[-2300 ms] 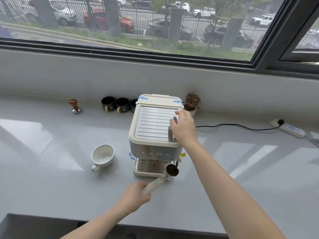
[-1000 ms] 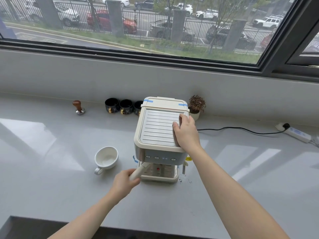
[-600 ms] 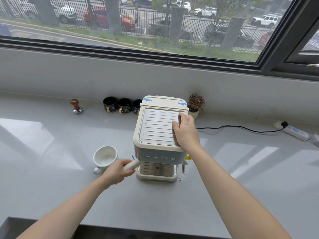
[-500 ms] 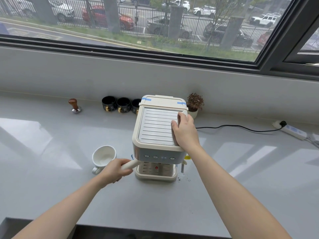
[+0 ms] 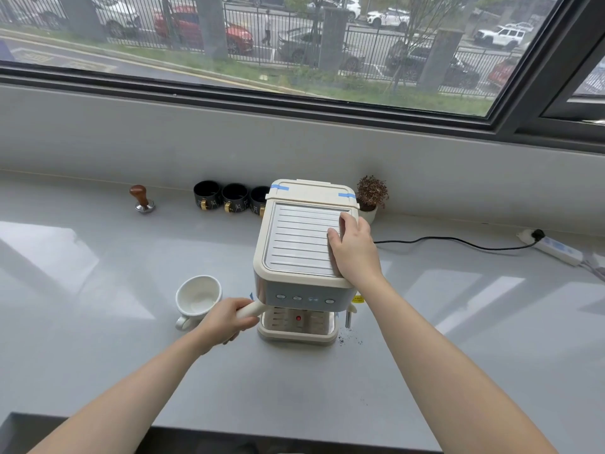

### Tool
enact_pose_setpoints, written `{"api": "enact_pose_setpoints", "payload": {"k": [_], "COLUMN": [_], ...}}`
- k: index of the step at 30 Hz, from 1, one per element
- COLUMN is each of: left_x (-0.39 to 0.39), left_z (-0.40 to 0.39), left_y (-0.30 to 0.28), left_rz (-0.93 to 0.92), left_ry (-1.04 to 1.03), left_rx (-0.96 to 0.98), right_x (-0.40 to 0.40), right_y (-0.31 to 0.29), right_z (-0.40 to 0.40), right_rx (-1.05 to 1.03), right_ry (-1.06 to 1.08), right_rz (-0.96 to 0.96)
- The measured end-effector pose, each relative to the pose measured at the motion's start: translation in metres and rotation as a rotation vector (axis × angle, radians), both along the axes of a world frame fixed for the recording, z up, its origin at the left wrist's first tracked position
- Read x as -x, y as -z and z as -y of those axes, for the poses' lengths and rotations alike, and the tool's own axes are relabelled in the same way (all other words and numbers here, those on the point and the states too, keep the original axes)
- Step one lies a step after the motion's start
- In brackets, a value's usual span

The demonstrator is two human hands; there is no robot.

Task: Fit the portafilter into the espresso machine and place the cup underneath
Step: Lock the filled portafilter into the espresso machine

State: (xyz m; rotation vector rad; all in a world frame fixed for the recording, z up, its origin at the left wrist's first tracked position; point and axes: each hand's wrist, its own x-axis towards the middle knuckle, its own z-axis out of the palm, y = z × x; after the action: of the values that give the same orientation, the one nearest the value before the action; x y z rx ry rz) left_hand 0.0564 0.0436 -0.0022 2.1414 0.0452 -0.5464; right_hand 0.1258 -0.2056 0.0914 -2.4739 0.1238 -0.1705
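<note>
While hands grip the machine, cup (image 5: 198, 295) sits empty.

Coffee corner: espresso machine (image 5: 302, 257), tamper (image 5: 141, 199)

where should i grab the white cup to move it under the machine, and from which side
Take the white cup by its handle, which points toward the near edge of the counter, so come in from the near-left. It stands upright with its mouth open, just left of the espresso machine. The left hand beside it is on the portafilter handle.
</note>
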Motion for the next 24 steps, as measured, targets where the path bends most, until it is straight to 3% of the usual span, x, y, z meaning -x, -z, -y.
{"api": "enact_pose_setpoints", "payload": {"k": [12,24], "left_x": [0.01,-0.013], "left_z": [0.007,-0.011], "left_y": [0.002,-0.017], "left_rz": [-0.006,-0.018], "left_ry": [-0.044,0.071], "left_rx": [0.086,0.018], "right_x": [0.001,0.001], "right_y": [-0.002,-0.003], "right_z": [-0.002,-0.001], "right_rx": [-0.025,-0.037], "right_ry": [-0.002,0.004], "right_rz": [-0.002,-0.022]}}
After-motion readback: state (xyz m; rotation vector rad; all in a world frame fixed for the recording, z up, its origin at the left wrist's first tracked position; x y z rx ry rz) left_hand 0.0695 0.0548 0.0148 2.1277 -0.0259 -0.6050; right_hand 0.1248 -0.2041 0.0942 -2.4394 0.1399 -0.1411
